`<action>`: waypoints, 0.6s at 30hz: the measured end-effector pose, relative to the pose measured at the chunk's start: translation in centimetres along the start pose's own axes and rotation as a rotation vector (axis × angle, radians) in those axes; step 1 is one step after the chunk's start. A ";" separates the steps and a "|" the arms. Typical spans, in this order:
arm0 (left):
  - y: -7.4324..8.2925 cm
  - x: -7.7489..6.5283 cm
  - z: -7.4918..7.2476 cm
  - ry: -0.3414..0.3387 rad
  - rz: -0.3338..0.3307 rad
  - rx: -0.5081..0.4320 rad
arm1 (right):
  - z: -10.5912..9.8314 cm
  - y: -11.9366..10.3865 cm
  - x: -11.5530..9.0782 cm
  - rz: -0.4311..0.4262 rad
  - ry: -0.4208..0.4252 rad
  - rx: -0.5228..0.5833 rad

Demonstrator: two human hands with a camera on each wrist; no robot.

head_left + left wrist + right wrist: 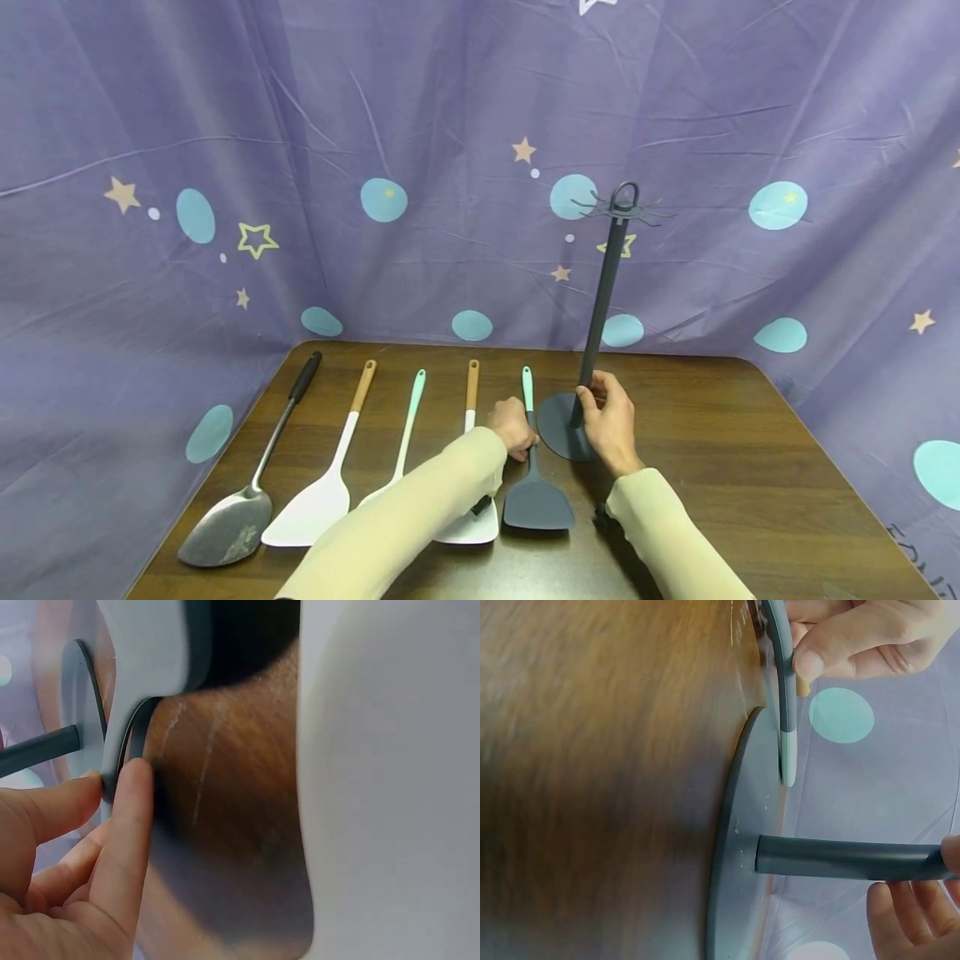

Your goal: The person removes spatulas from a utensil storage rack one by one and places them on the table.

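Observation:
My left hand (513, 427) pinches the shaft of a dark grey spatula (537, 504) that has a mint-green handle end. This spatula lies on the table with its blade toward me. In the left wrist view, thumb and forefinger (133, 817) meet at its grey shaft. My right hand (611, 425) holds the lower pole of a dark utensil stand (602, 308), fingers around the pole in the right wrist view. The stand has a round flat base (557, 427), a ring of hooks and a loop on top. It stands upright just right of the spatula.
Left of the grey spatula lie a white one with a wooden handle (472, 383), a white one with a mint handle (414, 400), another white wooden-handled spatula (318, 504) and a metal turner (232, 525). My left forearm covers some. A purple curtain (450, 275) hangs behind the wooden table (720, 467).

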State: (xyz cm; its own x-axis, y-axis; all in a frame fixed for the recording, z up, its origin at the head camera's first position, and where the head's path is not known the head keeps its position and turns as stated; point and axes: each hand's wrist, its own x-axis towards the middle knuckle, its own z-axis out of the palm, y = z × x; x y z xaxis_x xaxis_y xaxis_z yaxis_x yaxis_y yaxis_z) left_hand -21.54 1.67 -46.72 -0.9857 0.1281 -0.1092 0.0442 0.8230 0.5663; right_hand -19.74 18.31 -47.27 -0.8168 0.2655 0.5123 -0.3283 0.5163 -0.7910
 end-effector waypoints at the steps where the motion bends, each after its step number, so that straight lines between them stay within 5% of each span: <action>1: 0.0 -0.1 -0.1 -0.006 0.001 -0.014 | 0.0 0.0 0.0 0.001 -0.003 -0.004; 7: -0.5 -0.5 -1.5 -0.016 0.039 -0.009 | -0.4 -0.2 -0.1 0.009 -0.024 -0.016; 18: -1.8 -1.8 -5.7 0.025 0.293 0.037 | -2.3 -1.3 -0.5 -0.061 -0.085 -0.045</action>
State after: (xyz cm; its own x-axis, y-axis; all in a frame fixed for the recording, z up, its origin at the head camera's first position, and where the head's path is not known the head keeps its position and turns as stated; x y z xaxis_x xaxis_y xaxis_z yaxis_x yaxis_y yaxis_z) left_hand -20.75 -3.17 -42.92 -0.9338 0.3499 0.0747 0.3328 0.7727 0.5405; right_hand -17.84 19.41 -45.73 -0.8341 0.1636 0.5268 -0.3581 0.5658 -0.7427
